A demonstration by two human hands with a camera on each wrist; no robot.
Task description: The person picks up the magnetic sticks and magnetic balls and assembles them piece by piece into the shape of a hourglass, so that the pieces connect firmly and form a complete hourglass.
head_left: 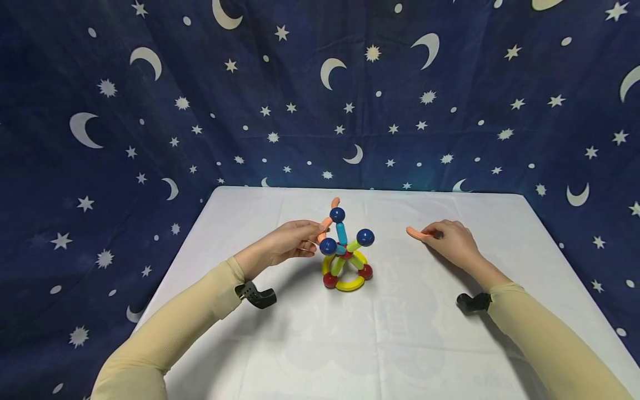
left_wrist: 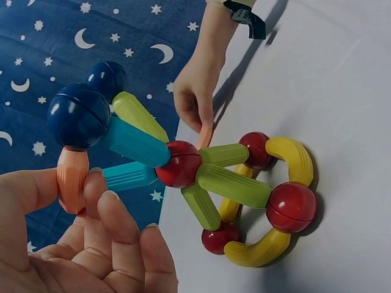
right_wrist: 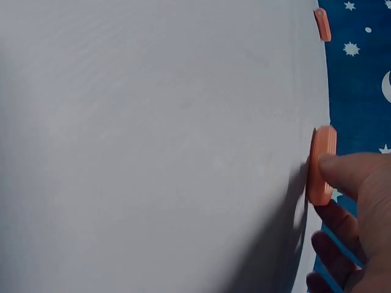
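A magnetic stick-and-ball figure stands on a ring of yellow curved sticks (left_wrist: 292,160) and red balls (left_wrist: 292,207). Green sticks (left_wrist: 233,185) rise to a red centre ball (left_wrist: 178,163), from which blue and green sticks reach out to dark blue balls (head_left: 365,238). My left hand (head_left: 292,243) pinches an orange curved stick (left_wrist: 73,180) between thumb and finger, its end against one blue ball (left_wrist: 78,116). Off to the right, my right hand (head_left: 454,243) pinches another orange curved stick (right_wrist: 322,166) at the table's surface.
A white cloth covers the table (head_left: 400,344). Behind the figure shows one more orange stick (head_left: 335,203). A dark blue curtain (head_left: 300,83) with moons and stars hangs behind and beside the table. Black wrist cameras (head_left: 260,295) hang below both wrists.
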